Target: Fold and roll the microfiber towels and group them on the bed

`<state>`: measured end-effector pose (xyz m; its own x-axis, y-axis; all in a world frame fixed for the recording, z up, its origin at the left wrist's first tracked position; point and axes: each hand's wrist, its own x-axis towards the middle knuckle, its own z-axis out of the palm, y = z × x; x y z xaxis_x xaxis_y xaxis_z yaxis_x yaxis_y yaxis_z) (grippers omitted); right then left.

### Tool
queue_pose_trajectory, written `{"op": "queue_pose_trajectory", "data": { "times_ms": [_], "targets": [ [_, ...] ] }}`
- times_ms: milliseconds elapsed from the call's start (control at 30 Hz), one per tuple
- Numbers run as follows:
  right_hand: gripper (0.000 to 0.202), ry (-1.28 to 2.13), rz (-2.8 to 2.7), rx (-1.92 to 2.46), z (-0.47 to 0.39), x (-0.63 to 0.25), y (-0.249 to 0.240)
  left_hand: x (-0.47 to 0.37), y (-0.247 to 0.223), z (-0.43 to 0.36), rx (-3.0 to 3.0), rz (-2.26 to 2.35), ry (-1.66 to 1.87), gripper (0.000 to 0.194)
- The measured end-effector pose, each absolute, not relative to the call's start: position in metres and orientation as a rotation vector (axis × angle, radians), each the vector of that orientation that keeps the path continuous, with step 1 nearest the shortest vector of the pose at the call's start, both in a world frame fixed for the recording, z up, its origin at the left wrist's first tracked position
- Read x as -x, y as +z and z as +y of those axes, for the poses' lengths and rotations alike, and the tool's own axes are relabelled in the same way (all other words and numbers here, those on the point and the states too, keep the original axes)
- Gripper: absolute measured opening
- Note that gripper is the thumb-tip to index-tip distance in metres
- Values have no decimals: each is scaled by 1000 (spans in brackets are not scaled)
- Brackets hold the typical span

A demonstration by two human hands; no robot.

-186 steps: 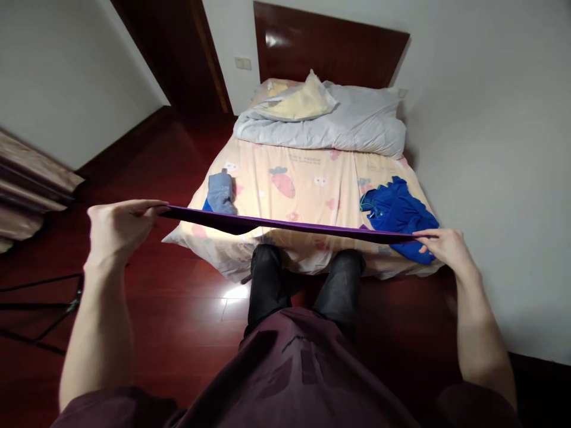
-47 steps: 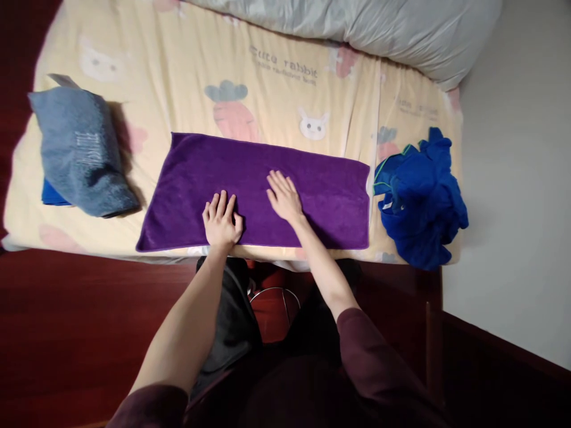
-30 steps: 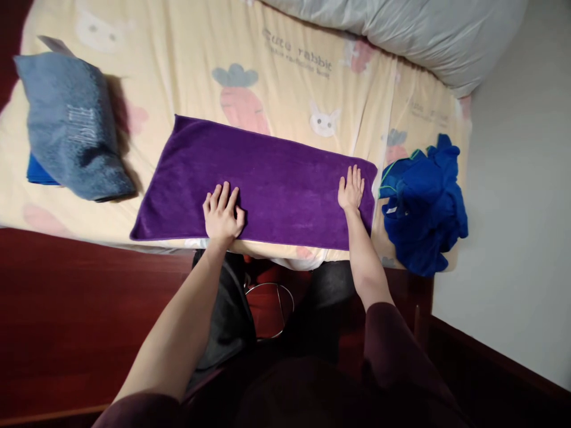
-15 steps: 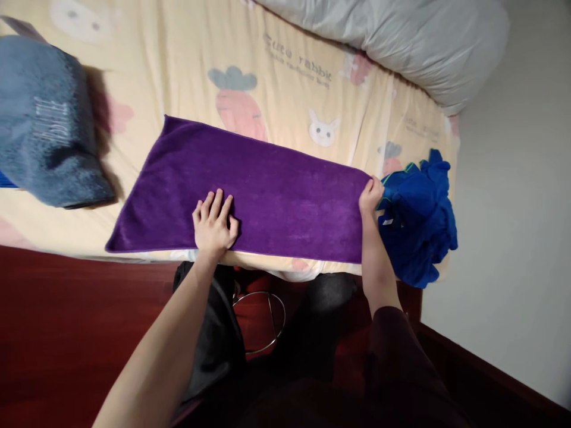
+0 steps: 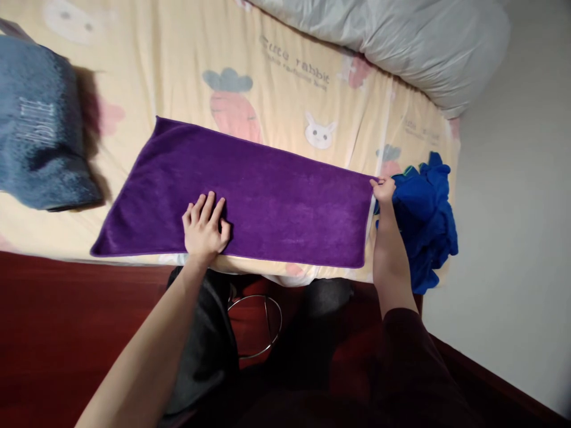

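Observation:
A purple cloth [image 5: 285, 208] lies spread along the near edge of the bed, a long flat piece that widens toward the left. Flat on its left half rests my left hand [image 5: 206, 229], fingers spread. My right hand [image 5: 384, 189] pinches the cloth's far right corner between its fingers. Just beyond that hand is a crumpled blue cloth [image 5: 428, 214], partly hidden behind my right forearm.
The bed [image 5: 178, 59] has a cream sheet with carrot and rabbit prints. A blue-grey fluffy item [image 5: 40, 131] with white lettering sits at the left. A grey-white quilt [image 5: 401, 41] lies at the back, beside the wall [image 5: 508, 208]. Below is a metal ring [image 5: 281, 321].
My right hand has moved slightly right, with the cloth's corner drawn out to a point. The cloth's right edge now shows whole. My left hand sits a little further left in view.

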<state>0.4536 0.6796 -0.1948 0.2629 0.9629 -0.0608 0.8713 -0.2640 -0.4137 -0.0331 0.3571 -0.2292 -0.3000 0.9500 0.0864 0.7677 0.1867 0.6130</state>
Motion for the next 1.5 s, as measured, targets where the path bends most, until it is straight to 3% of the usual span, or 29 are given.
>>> {"op": "queue_pose_trajectory", "data": {
  "times_ms": [167,267,533,767,1000,1133,1300,1500],
  "targets": [
    [51,53,-1799,2088,634,-402,-204,33,-230,357,-1654,2197,792,68],
    [60,94,-2194,1871,601,-387,-216,34,-231,356,-1677,2198,762,68],
    [63,190,-2193,2081,622,-415,-210,34,-227,356,-1685,2205,745,66],
    [62,316,-2418,1792,492,-378,-209,34,-229,357,-1654,2197,724,68],
    [65,115,-2070,2120,495,-427,-218,34,-227,357,-1677,2201,693,67],
    [69,111,-2118,2033,452,-344,-196,34,-228,358,-1687,2202,665,66],
    [75,578,-2198,1709,381,-190,-171,36,-231,358,-1736,2217,647,65],
    [70,843,-2115,1676,387,-115,-191,35,-231,359,-1769,2209,618,63]
  ]
}}
